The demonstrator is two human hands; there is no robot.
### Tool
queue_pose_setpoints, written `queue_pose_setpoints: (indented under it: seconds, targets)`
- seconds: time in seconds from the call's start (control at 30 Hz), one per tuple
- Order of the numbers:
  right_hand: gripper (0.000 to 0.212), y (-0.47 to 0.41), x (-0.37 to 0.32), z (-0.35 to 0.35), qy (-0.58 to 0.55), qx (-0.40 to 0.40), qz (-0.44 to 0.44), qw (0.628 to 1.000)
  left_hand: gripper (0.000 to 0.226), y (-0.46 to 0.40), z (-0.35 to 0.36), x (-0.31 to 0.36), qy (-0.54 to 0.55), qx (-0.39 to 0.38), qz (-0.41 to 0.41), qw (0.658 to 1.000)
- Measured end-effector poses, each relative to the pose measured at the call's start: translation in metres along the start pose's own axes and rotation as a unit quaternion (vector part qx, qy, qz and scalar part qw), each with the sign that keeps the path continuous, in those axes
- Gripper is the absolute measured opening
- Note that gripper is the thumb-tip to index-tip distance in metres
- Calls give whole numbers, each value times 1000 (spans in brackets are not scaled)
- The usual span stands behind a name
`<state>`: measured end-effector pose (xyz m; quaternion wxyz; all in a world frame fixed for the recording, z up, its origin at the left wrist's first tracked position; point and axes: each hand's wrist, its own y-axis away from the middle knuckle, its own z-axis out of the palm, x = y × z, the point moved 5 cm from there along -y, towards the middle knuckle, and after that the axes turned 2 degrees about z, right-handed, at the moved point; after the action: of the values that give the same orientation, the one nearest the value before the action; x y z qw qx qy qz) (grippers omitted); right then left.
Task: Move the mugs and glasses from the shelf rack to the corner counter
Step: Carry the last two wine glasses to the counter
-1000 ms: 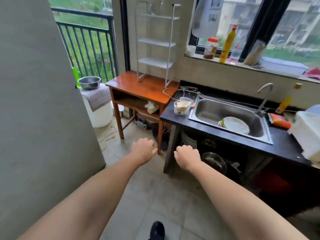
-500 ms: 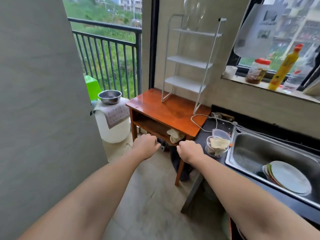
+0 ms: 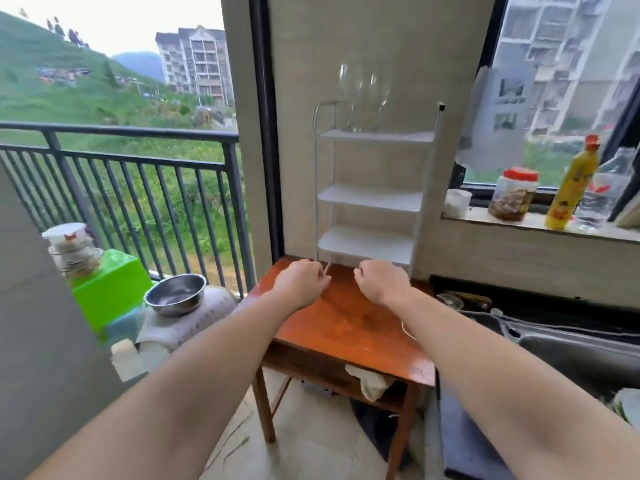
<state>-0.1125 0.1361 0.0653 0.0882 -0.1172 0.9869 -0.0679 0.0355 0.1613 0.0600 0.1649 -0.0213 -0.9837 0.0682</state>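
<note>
Wine glasses: two or three clear stemmed glasses [image 3: 362, 95] stand close together on the top tier of the white shelf rack [image 3: 372, 199], hard to count against the pale wall; no mugs in sight.
Rack: three tiers, the lower two bare, standing at the back of the wooden bench [image 3: 349, 327].
Risk: from here the glasses sit high above both hands, so the reach goes up and over the rail; a knuckle against one stem could topple its neighbour, and thin clear glass is easy to misjudge.
Risk, second: the rack looks light and narrow, so a tug on its frame might rock the whole top tier.
Left hand [image 3: 301, 284]: fingers curled into a loose fist above the bench, right by the rack's front leg; whether it touches that leg cannot be told, and it carries nothing.
Right hand [image 3: 382, 282]: the same curled grip, hollow, nothing in it, hovering just beside the left.
Around: a steel bowl [image 3: 175, 294] left of the bench, bottles and a jar [image 3: 515, 194] on the windowsill, sink to the right.
</note>
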Motion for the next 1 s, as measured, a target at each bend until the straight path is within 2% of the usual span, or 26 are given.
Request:
queue_pose_setpoints:
  seconds: [0.2, 0.3, 0.47, 0.53, 0.6, 0.67, 0.87, 1.0]
  targets:
    - [38, -94, 5, -56, -14, 53, 37, 998, 31, -110, -49, 14, 58, 20, 45, 997]
    - [38, -144, 10, -96, -21, 111, 39, 993, 29, -167, -77, 32, 90, 49, 77, 992]
    - [31, -216, 19, -163, -56, 255, 16, 965, 38, -233, -133, 66, 177, 146, 96, 969]
    - [30, -247, 28, -183, -73, 282, 27, 956, 29, -261, -151, 73, 212, 186, 85, 955]
    - [31, -283, 42, -195, -86, 271, 53, 957, 22, -295, -162, 78, 246, 205, 61, 945]
    - [31, -311, 55, -195, -98, 242, 83, 962, 24, -321, -166, 77, 263, 208, 31, 941]
    - [36, -361, 69, -172, -153, 129, 114, 973, 38, -378, -152, 73, 291, 145, -34, 945]
    - [42, -388, 69, -164, -206, 122, 114, 964, 34, -407, -145, 71, 315, 139, -40, 938]
